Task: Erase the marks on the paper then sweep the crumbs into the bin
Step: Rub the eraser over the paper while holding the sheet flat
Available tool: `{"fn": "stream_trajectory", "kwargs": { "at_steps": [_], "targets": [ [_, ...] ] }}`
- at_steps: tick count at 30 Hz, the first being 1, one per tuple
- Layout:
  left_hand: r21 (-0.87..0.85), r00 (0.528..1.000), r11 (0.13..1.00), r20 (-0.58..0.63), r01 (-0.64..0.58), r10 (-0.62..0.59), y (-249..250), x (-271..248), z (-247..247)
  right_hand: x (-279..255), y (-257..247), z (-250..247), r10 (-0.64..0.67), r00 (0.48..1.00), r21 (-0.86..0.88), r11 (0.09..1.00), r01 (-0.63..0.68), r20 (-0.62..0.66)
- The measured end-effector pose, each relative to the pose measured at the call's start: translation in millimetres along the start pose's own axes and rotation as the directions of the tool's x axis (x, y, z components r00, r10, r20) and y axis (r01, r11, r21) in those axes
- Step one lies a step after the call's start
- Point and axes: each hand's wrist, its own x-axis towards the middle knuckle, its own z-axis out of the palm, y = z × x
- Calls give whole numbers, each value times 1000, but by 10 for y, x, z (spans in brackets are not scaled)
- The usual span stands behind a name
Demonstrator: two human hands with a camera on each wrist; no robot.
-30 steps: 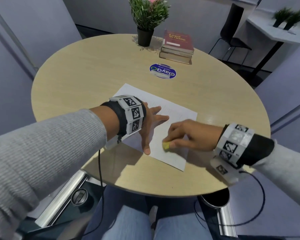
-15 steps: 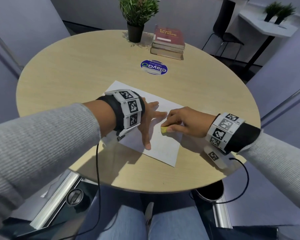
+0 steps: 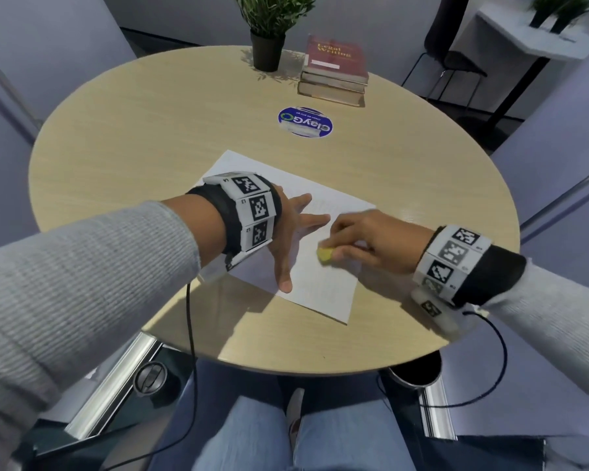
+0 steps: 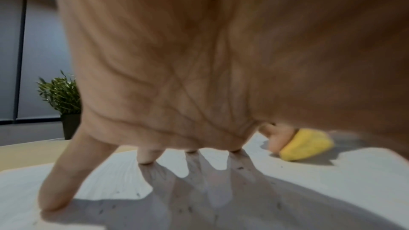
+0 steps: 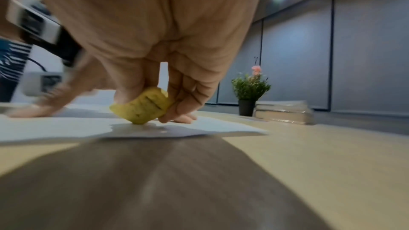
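A white sheet of paper (image 3: 320, 287) lies on the round wooden table (image 3: 150, 137), with faint pencil lines near its far edge. My left hand (image 3: 291, 232) presses flat on the sheet, fingers spread and straight. My right hand (image 3: 364, 243) pinches a yellow eraser (image 3: 324, 254) between thumb and fingers, its tip touching the paper just right of my left thumb. In the right wrist view the eraser (image 5: 142, 109) tilts onto the paper (image 5: 66, 128). In the left wrist view small dark crumbs (image 4: 240, 168) dot the paper beside the eraser (image 4: 306, 144).
A potted plant (image 3: 269, 32) and a stack of books (image 3: 334, 73) stand at the table's far side, with a round blue sticker (image 3: 305, 122) in front of them. A dark round bin (image 3: 415, 372) sits on the floor under the table's near right edge.
The eraser in my right hand has shifted a little back and forth across the paper beside my left thumb. My left hand stays pressed on the sheet.
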Motion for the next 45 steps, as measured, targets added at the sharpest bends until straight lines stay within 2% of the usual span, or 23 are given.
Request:
{"fn": "stream_trajectory", "kwargs": {
  "at_steps": [2, 5, 7, 11, 13, 15, 16, 18, 20, 21, 23, 25, 26, 27, 29, 31, 33, 36, 38, 41, 43, 45],
  "targets": [
    [-15, 1000, 1000, -7, -4, 4, 8, -37, -15, 27, 34, -21, 43, 998, -19, 999, -44, -49],
    [-4, 998, 999, -55, -41, 40, 25, -27, 29, -58, -265, 113, -136, 989, 14, 991, 135, 57],
    [12, 998, 999, -50, -40, 41, 32, -24, 27, -102, -316, 144, -184, 974, 57, 982, 178, 129],
    [-4, 998, 999, -31, -50, 50, 70, -109, -36, 71, -63, -32, 8, 1000, 4, 1000, -8, -9],
    [-19, 999, 999, -22, -41, 41, 61, -111, -42, 69, -146, 16, -46, 999, -17, 999, 46, -5],
    [3, 1000, 1000, 2, -25, 25, 43, -90, -24, -6, -346, 130, -163, 983, 23, 987, 162, 84],
    [-7, 1000, 1000, -2, -25, 25, 36, -70, -15, -35, -378, 157, -183, 976, 48, 983, 178, 122],
    [-48, 999, 998, -38, -40, 38, 24, -65, -7, 25, -252, 82, -107, 990, 27, 994, 104, 95],
    [-37, 998, 998, -25, -50, 49, 42, -125, -29, 101, -63, -48, 31, 999, -29, 999, -32, -19],
    [-34, 999, 998, -16, -50, 49, 47, -128, -31, 108, -15, -62, 54, 997, -43, 997, -56, -49],
    [-23, 999, 999, -8, -35, 35, 51, -114, -49, 63, -142, 22, -40, 999, -33, 999, 39, -25],
    [-1, 1000, 1000, -5, -21, 21, 38, -71, -22, -26, -388, 155, -183, 978, 22, 983, 182, 104],
    [-4, 1000, 1000, -3, -15, 15, 37, -63, -15, -44, -415, 166, -203, 966, 45, 979, 199, 158],
    [-4, 1000, 1000, 0, -12, 12, 37, -65, -13, -23, -375, 124, -181, 969, 44, 983, 176, 170],
    [-4, 1000, 1000, -2, -19, 19, 62, -116, -32, 61, -143, -8, -54, 996, -11, 998, 55, 78],
    [-18, 1000, 1000, -18, -21, 21, 56, -123, -41, 67, 21, -77, 48, 999, -43, 998, -48, -1],
    [-24, 1000, 999, -12, -25, 25, 41, -104, -38, 10, -115, 6, -24, 999, -13, 1000, 24, 22],
    [-21, 999, 999, -4, -35, 35, 10, 5, 10, -105, -412, 176, -182, 969, 73, 982, 172, 165],
    [-19, 999, 999, -4, -35, 35, -1, 39, 20, -64, -273, 88, -125, 983, 77, 990, 116, 133],
    [-28, 999, 999, -26, -23, 22, 5, 10, 13, -29, 45, -87, 86, 996, -17, 996, -86, -5],
    [-94, 995, 995, -91, -37, 29, -11, 9, 59, -71, -19, -47, 57, 998, -13, 998, -57, 3],
    [-186, 984, 980, -178, -63, 29, -38, 20, 151, -143, -291, 80, -69, 994, 25, 997, 67, 85]
  ]
}}
